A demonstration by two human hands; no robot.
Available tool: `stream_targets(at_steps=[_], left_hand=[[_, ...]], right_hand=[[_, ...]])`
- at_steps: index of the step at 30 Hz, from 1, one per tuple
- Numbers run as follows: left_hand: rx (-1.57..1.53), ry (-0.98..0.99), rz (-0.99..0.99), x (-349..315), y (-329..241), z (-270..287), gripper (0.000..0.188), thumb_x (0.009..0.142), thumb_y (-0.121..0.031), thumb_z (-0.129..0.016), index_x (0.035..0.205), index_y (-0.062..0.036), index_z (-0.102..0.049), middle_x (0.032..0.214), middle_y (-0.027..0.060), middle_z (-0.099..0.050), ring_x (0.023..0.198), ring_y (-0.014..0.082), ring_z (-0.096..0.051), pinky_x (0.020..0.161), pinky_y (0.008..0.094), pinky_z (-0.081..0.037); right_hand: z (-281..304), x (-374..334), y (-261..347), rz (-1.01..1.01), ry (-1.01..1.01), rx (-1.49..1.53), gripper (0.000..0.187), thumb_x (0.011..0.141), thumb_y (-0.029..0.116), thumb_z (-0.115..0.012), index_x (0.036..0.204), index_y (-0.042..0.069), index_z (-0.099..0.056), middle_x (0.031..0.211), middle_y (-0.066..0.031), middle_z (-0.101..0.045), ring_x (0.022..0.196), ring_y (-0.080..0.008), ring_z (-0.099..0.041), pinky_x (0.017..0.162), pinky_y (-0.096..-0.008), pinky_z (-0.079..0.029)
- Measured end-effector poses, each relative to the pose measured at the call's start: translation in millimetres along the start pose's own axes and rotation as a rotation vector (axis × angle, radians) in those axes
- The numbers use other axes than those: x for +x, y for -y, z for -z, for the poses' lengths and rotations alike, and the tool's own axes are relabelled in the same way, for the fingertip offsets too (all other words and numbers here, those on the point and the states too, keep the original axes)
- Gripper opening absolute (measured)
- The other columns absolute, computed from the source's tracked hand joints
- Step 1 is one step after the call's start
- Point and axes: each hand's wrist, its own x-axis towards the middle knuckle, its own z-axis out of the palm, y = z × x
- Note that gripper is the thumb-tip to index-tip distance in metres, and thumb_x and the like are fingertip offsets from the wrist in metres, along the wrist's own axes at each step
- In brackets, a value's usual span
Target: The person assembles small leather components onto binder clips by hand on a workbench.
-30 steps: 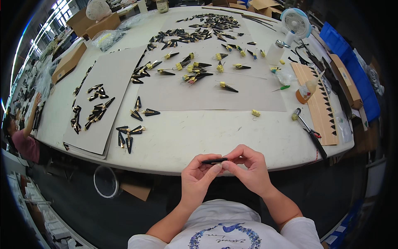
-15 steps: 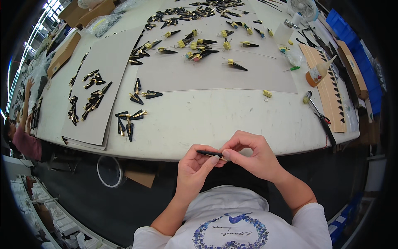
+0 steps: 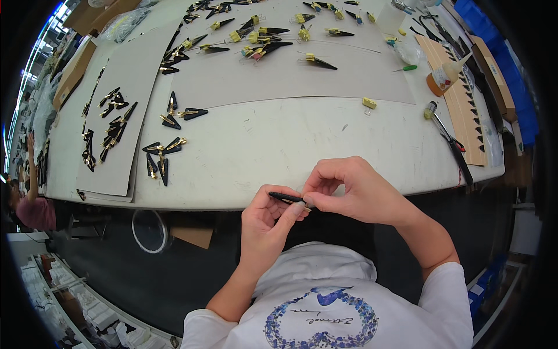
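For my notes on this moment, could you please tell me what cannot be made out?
- Head view, black clip: one end partly covered by the left hand and right hand.
- Head view, far black clips: group cut off by the upper edge.
- Head view, clustered yellow clamps: too small and overlapping to count.

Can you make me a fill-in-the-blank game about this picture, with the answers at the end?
1. The left hand holds a clip with a long, pointed ____ body, and the right hand is at its end.
2. The lone binder clip near the front edge of the gray board is ____.
3. The thin tool near the bottle has a ____ handle.
4. The person's shirt is mainly ____.

Missing words: black; yellow; green; white.
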Motion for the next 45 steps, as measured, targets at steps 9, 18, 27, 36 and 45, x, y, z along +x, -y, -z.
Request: stream_targets(at_steps=[9, 18, 27, 36, 45], left_hand=[[0.011, 0.044, 0.000, 6, 1, 2, 0.017, 0.089, 0.000, -0.060, 0.104, 0.0030, -0.054, 0.091, 0.0099, -0.064, 0.083, 0.0124, -0.063, 0.076, 0.0244, -0.053], [-0.072, 0.011, -0.040, 7, -2, -1, 0.019, 0.088, 0.003, -0.060, 0.105, 0.0031, -0.052, 0.095, 0.0122, -0.061, 0.083, 0.0149, -0.064, 0.075, 0.0262, -0.054], [-0.141, -0.084, -0.045, 6, -9, 10, 0.011, 0.092, -0.012, -0.061, 0.096, -0.0017, -0.063, 0.090, 0.0043, -0.064, 0.071, 0.0064, -0.056, 0.060, 0.0207, -0.048], [-0.252, -0.041, -0.109, 27, -38, 48, 0.011, 0.093, -0.015, -0.058, 0.084, -0.0083, -0.058, 0.087, 0.0034, -0.062, 0.071, 0.0064, -0.054, 0.059, 0.0207, -0.041], [-0.195, -0.184, -0.159, 42, -73, 107, 0.028, 0.095, -0.016, -0.053, 0.116, 0.0028, -0.058, 0.111, 0.0099, -0.063, 0.090, 0.0111, -0.059, 0.075, 0.0264, -0.049]], right_hand=[[5, 5, -21, -0.032, 0.078, 0.295, 0.014, 0.084, 0.013, -0.066, 0.087, -0.001, -0.067, 0.071, -0.0050, -0.065, 0.065, -0.0087, -0.057, 0.064, -0.0233, -0.048], [-13, 0, -23, 0.135, -0.064, 0.243, 0.015, 0.085, 0.013, -0.068, 0.091, 0.000, -0.062, 0.079, -0.0053, -0.066, 0.074, -0.0104, -0.063, 0.071, -0.0250, -0.050], [-28, -2, -25, -0.001, -0.098, 0.453, 0.014, 0.087, 0.011, -0.067, 0.090, 0.000, -0.059, 0.084, -0.0027, -0.063, 0.076, -0.0066, -0.059, 0.069, -0.0210, -0.049], [-46, 40, 7, 0.050, -0.007, 0.353, 0.013, 0.089, 0.011, -0.064, 0.091, 0.000, -0.058, 0.085, -0.0010, -0.061, 0.077, -0.0067, -0.058, 0.072, -0.0214, -0.048], [-74, 135, 41, -0.042, 0.058, 0.541, 0.016, 0.090, 0.018, -0.063, 0.090, 0.003, -0.058, 0.085, -0.0028, -0.060, 0.076, -0.0106, -0.059, 0.071, -0.0269, -0.050]])
